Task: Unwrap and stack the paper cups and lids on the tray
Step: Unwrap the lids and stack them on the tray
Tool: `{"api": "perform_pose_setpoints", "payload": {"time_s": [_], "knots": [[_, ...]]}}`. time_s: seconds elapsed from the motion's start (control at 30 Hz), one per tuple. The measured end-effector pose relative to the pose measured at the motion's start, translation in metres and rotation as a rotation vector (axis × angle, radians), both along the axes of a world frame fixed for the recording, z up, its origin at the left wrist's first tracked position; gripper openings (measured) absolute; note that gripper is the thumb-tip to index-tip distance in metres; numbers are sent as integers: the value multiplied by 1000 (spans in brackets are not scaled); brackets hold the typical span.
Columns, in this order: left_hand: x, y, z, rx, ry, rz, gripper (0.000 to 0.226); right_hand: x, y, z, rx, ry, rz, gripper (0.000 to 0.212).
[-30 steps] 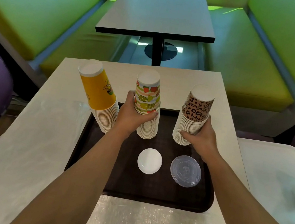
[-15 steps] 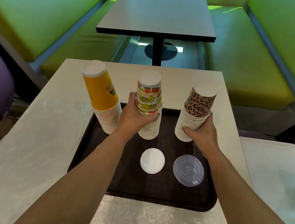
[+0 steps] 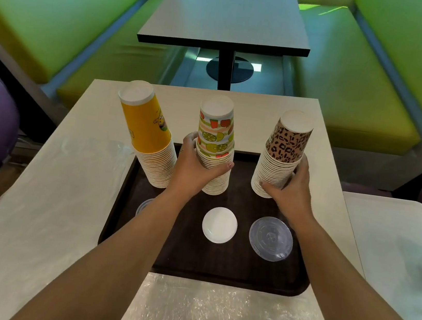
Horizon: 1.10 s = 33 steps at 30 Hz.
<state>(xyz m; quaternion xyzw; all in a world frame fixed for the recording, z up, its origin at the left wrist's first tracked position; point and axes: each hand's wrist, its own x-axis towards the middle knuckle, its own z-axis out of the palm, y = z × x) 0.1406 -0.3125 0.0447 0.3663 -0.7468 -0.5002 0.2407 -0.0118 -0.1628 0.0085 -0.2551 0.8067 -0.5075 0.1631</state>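
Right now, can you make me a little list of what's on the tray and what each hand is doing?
tray: dark brown plastic tray on a pale table
left stack: yellow paper cups, upside down, untouched
middle stack: fruit-print paper cups, gripped by the left hand
right stack: leopard-print paper cups, gripped by the right hand
lids: round white lid and clear plastic lid, lying flat nearer the person
wrapping: clear plastic film in front of the tray

One head-worn view looks forward and down, close over the tray [image 3: 216, 271].
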Motion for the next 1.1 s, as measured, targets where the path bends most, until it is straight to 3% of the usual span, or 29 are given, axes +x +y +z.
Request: {"api": "perform_pose_setpoints", "payload": {"time_s": [0.17,0.33,0.53,0.7,0.83,1.1], "knots": [[28,11,-14,-138,-183,-10,95,33,27,-11,156,9,-32,101],[51,29,-34,-261,-300,-113,92,60,46,-25,435,78,173,104],[81,30,-56,-401,-568,-83,90,73,54,-29,792,339,338,101],[108,18,-61,-354,-697,-4,84,77,53,-26,769,227,313,86],[122,10,-64,-274,-709,16,80,78,53,-27,730,271,274,82],[132,2,-69,-254,-547,49,71,87,48,-24,655,231,134,81]]}}
